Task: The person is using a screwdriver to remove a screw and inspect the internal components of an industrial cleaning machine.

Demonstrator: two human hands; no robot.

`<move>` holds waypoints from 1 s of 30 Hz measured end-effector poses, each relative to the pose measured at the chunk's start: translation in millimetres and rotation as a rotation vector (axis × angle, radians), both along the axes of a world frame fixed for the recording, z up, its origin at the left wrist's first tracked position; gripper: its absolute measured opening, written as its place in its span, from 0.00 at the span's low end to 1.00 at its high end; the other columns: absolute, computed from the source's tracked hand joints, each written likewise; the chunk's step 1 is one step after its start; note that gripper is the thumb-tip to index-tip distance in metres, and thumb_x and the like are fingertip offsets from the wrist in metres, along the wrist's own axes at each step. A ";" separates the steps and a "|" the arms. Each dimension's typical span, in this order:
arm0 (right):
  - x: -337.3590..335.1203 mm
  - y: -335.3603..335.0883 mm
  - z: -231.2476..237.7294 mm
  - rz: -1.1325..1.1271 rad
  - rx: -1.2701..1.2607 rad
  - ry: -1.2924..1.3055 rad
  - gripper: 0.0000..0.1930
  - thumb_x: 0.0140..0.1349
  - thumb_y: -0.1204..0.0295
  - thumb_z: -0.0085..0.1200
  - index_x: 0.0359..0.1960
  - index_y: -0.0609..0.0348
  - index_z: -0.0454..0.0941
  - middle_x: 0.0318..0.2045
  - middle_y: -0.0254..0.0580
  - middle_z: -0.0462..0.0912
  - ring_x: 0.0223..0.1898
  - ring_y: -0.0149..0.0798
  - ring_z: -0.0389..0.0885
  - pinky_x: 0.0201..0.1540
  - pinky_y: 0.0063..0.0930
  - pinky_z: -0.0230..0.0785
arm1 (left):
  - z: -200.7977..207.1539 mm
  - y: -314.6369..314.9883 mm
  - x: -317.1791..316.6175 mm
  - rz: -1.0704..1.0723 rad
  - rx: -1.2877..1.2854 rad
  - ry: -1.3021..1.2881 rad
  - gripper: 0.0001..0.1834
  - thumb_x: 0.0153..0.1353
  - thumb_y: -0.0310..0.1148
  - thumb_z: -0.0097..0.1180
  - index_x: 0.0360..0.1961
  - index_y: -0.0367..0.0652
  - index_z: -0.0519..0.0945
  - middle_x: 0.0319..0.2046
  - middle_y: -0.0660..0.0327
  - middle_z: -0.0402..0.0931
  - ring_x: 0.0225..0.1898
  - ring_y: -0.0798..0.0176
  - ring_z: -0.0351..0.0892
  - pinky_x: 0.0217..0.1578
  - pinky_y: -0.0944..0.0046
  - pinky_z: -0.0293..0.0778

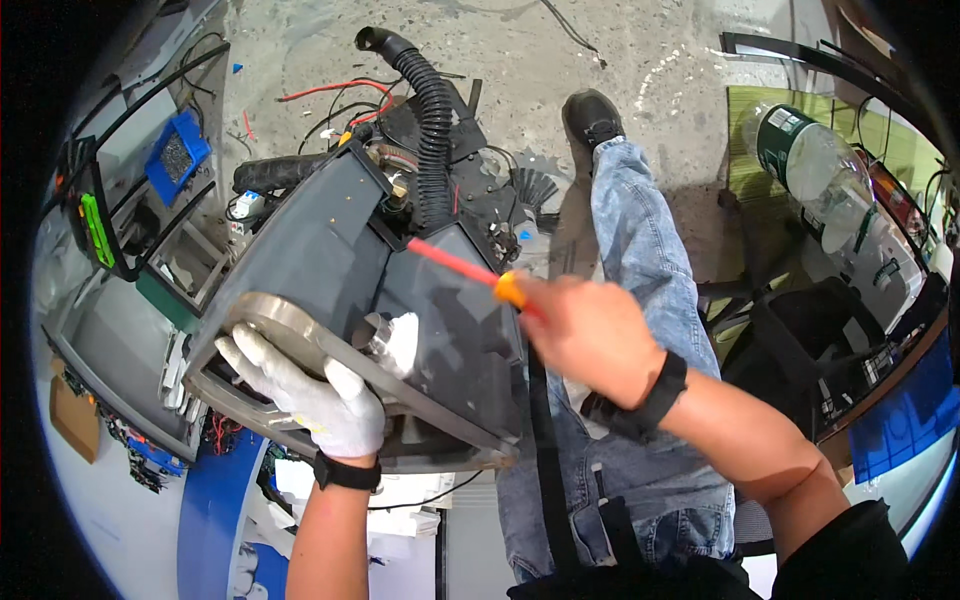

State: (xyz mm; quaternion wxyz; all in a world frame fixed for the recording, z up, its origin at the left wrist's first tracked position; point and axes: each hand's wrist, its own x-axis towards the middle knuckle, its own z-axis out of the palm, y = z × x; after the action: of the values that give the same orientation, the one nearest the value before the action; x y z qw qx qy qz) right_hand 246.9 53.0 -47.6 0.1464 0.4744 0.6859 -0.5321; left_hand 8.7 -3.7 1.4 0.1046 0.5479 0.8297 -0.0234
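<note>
My right hand [598, 340], bare and with a black wristband, is closed round a screwdriver with a yellow-and-red handle [512, 290]. Its red shaft [450, 258] points up and left, over the open side of a large grey housing [310, 230]. On the housing's near side, my left hand [320, 395] wears a white glove and grips the metal rim beside a round metal disc [275, 320]. The palm side of that hand is hidden. Inside the housing sits a short shiny metal tube [372, 335] with white material [402, 345] beside it.
A black corrugated hose [432, 120] and tangled wires lie beyond the housing on the concrete floor [500, 50]. At left is a blue tray [178, 155] of small parts. Large clear bottles [810, 160] lie at right near a black chair [820, 330]. My leg [645, 230] stretches forward.
</note>
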 end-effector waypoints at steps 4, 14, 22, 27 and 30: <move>14.0 15.0 -23.0 -0.174 -0.080 0.057 0.14 0.54 0.63 0.51 0.42 0.51 0.76 0.23 0.52 0.79 0.28 0.52 0.78 0.31 0.46 0.70 | -3.1 -3.4 -1.4 0.001 0.037 0.029 0.44 0.58 0.60 0.36 0.65 0.36 0.47 0.63 0.36 0.40 0.64 0.34 0.43 0.60 0.41 0.46; -7.7 37.1 -64.7 0.020 -0.117 -0.064 0.16 0.53 0.63 0.49 0.44 0.47 0.78 0.30 0.46 0.81 0.35 0.48 0.80 0.38 0.42 0.72 | -2.4 -4.0 -4.1 -0.040 0.016 0.030 0.42 0.59 0.57 0.34 0.64 0.33 0.48 0.64 0.37 0.41 0.65 0.36 0.42 0.61 0.41 0.43; -12.4 41.3 -72.8 0.095 -0.002 -0.040 0.14 0.53 0.65 0.50 0.41 0.48 0.79 0.27 0.46 0.81 0.32 0.48 0.80 0.36 0.41 0.72 | -3.7 -4.2 -5.1 -0.068 0.039 0.025 0.41 0.60 0.56 0.33 0.65 0.33 0.48 0.64 0.37 0.41 0.64 0.36 0.43 0.61 0.41 0.43; -20.4 70.0 -81.0 0.276 0.095 -0.020 0.11 0.50 0.67 0.50 0.34 0.49 0.81 0.26 0.46 0.81 0.31 0.48 0.80 0.34 0.40 0.73 | -4.4 -3.7 -4.3 -0.058 0.037 0.038 0.40 0.61 0.54 0.32 0.65 0.34 0.47 0.64 0.39 0.41 0.65 0.38 0.41 0.62 0.44 0.40; -15.1 72.5 -90.1 0.230 0.105 0.071 0.09 0.46 0.70 0.51 0.29 0.53 0.81 0.26 0.47 0.81 0.32 0.48 0.80 0.35 0.40 0.73 | -1.6 0.5 -0.1 -0.075 0.019 0.047 0.37 0.64 0.52 0.29 0.65 0.34 0.45 0.65 0.42 0.40 0.67 0.43 0.38 0.64 0.48 0.35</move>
State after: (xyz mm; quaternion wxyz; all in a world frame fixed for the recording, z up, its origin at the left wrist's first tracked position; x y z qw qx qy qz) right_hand 231.7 125.5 -137.7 0.1568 0.3806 0.7674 -0.4916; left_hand 8.6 -3.2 -0.3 0.0791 0.5787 0.8110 -0.0321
